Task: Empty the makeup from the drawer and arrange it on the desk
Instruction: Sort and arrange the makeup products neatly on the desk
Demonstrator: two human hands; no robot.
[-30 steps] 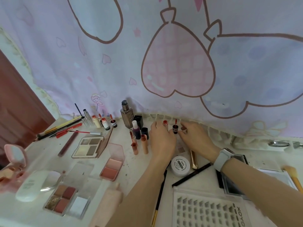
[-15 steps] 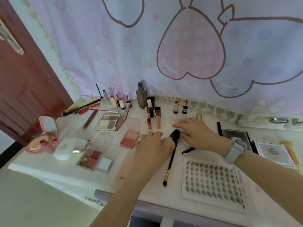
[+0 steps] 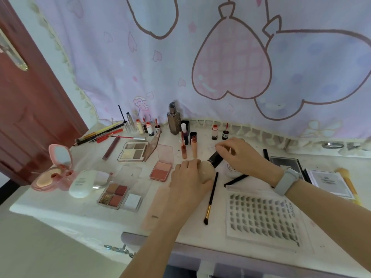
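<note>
While the left hand (image 3: 189,173) curls round a beige round-ended thing (image 3: 206,171) low over the desk (image 3: 60,209), the right hand (image 3: 241,155) holds its fingers bent and close together above a black tube (image 3: 215,159); whether they pinch the tube I cannot tell, as it is blurred. Both hands sit mid-desk, near each other. Makeup is spread across the desk: two small bottles (image 3: 214,132) stand at the back by the curtain (image 3: 220,67), a tall brown bottle (image 3: 173,119) to their left. A brush (image 3: 210,197) lies just right of the left hand, and a lash tray (image 3: 263,217) lies beside it under the right forearm. Left of the hands lie a blush (image 3: 161,172), an open palette (image 3: 133,151), a four-pan palette (image 3: 115,195) and a pink mirror compact (image 3: 54,169). A watch (image 3: 285,181) is on the right wrist.
</note>
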